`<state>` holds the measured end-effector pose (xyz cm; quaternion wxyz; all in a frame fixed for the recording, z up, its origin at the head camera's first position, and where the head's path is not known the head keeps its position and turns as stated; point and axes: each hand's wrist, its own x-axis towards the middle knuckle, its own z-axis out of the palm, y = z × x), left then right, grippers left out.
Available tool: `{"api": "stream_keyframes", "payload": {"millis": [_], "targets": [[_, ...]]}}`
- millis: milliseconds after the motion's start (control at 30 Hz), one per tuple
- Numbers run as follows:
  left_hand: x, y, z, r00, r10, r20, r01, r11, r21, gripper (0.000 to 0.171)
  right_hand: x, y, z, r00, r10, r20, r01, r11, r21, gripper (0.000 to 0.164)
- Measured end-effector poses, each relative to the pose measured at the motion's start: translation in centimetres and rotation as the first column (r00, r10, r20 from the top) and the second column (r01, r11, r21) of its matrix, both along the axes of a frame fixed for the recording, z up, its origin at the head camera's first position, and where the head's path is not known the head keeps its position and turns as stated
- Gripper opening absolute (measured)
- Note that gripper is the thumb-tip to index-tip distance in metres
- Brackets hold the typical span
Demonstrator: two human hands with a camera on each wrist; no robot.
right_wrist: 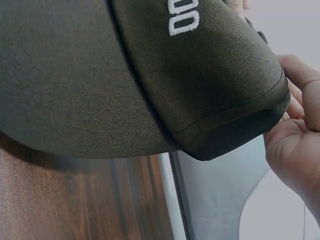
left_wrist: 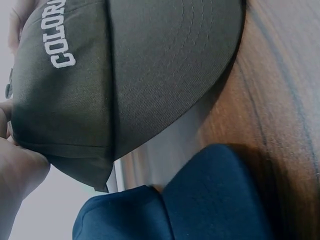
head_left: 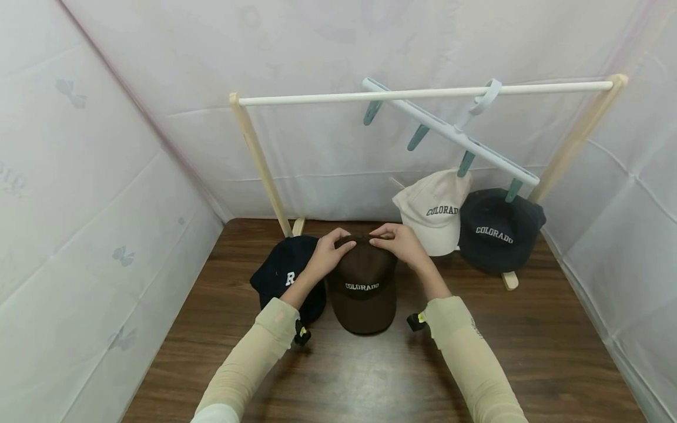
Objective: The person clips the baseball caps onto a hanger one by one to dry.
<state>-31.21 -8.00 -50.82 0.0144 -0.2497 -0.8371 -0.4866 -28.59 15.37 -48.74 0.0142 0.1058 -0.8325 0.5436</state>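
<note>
Both hands hold a brown baseball cap (head_left: 365, 267) by its crown, its brim pointing toward the person and white COLORADO lettering on the front. My left hand (head_left: 329, 254) pinches the crown's left side, with the thumb on the near face. On the opposite side my right hand (head_left: 403, 244) pinches the fabric between thumb and fingers. The left wrist view shows the brim (left_wrist: 170, 65) over the wooden table. In the right wrist view, fingers (right_wrist: 302, 75) curl round the crown's edge. Under the left forearm lies a dark navy cap (head_left: 280, 270) with a white R.
A white rod (head_left: 328, 97) on wooden posts spans the back. From it hangs a pale blue hanger (head_left: 423, 120), tilted, with several teal clips. Its lower clips hold a cream cap (head_left: 439, 229) and a dark cap (head_left: 497, 249). White fabric walls (head_left: 106, 205) surround the brown table (head_left: 359, 382).
</note>
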Motion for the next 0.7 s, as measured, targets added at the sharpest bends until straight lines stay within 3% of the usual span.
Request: {"api": "stream_keyframes", "payload": {"millis": [700], "targets": [[0.2, 0.6, 1.4, 0.999, 0.004, -0.041, -0.003, 1.0, 0.019, 0.018, 0.4, 0.4, 1.0, 1.0, -0.011, 0.009, 0.011, 0.998, -0.063, 0.019]]}}
